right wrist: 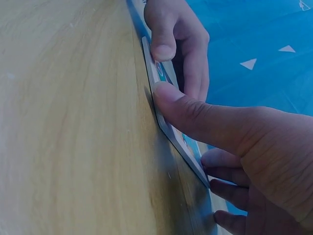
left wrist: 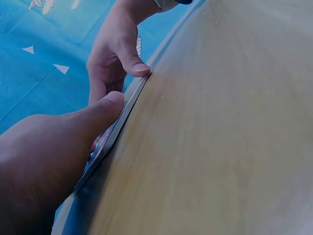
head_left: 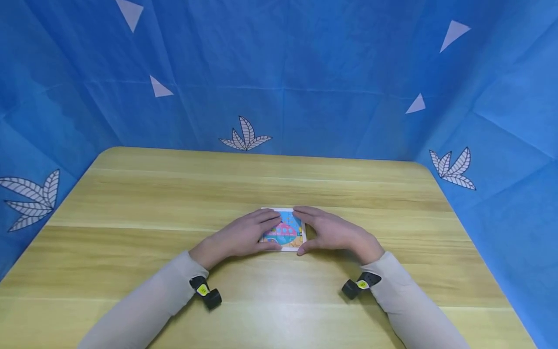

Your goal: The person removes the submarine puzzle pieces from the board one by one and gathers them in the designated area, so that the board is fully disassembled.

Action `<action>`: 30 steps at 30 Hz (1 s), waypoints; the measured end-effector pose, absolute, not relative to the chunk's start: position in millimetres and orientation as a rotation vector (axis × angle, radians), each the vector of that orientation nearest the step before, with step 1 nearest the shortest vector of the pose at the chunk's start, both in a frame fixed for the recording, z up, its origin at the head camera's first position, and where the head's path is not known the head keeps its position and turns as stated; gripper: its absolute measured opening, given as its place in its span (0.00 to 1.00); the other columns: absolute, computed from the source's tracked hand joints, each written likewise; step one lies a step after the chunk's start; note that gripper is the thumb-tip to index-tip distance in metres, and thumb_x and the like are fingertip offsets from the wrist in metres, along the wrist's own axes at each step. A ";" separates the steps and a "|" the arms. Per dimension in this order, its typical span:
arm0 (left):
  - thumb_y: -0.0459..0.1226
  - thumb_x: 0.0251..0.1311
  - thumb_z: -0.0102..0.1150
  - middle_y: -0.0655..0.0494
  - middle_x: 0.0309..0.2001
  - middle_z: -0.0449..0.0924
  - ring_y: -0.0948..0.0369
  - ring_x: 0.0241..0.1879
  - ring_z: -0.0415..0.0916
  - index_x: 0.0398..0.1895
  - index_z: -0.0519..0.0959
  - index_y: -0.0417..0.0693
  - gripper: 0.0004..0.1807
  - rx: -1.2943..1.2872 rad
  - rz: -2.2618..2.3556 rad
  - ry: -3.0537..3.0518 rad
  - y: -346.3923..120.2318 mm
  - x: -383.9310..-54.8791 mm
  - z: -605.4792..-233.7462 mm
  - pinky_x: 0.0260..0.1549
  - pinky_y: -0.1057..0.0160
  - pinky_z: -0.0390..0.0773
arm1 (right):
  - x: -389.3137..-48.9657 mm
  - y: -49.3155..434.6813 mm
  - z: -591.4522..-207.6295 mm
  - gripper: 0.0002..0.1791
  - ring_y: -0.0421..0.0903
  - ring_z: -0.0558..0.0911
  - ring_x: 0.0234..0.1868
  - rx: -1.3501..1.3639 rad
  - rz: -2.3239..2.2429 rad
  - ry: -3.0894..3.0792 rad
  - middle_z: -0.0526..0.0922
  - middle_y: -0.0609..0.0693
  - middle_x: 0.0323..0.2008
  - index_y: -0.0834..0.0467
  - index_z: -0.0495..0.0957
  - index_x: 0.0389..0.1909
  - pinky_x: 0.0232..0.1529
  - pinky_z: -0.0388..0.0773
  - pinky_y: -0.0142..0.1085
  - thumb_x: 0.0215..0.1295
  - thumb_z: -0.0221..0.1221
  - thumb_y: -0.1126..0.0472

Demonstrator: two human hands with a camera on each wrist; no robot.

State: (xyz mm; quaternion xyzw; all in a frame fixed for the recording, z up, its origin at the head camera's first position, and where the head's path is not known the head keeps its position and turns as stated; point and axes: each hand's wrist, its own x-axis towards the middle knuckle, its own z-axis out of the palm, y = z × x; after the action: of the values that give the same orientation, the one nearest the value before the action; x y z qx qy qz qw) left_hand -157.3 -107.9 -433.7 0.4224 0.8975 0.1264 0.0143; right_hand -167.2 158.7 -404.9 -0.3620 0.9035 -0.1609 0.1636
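A small flat picture board with a white border and a bright pink, blue and orange picture lies on the wooden table. From its left side, my left hand covers part of the picture, the fingers towards the far edge and the thumb along the near edge. On the opposite side, my right hand touches the far right corner with its fingertips, its thumb at the near right corner. Seen from the right wrist, the right thumb lies on the board's near edge. Neither hand is plainly curled round the board.
The wooden table has rounded far corners. A blue cloth printed with white triangles and leaves hangs behind it and at both sides. Each sleeved wrist carries a small black camera on a strap.
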 end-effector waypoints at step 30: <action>0.65 0.67 0.44 0.52 0.73 0.59 0.55 0.73 0.52 0.74 0.61 0.45 0.43 1.305 0.365 2.791 -109.7 -154.2 -438.6 0.71 0.58 0.53 | -163.7 134.2 -406.6 0.27 0.56 0.74 0.62 -0.996 -0.434 2.917 0.76 0.59 0.60 0.65 0.75 0.59 0.63 0.70 0.48 0.69 0.59 0.50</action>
State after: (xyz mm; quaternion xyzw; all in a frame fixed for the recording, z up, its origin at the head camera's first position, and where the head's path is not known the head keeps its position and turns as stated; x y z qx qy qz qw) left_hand -154.2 -109.7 -438.6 0.4206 0.8994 0.1175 0.0195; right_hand -163.7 134.2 -406.6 -0.3200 0.9370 -0.1395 0.0145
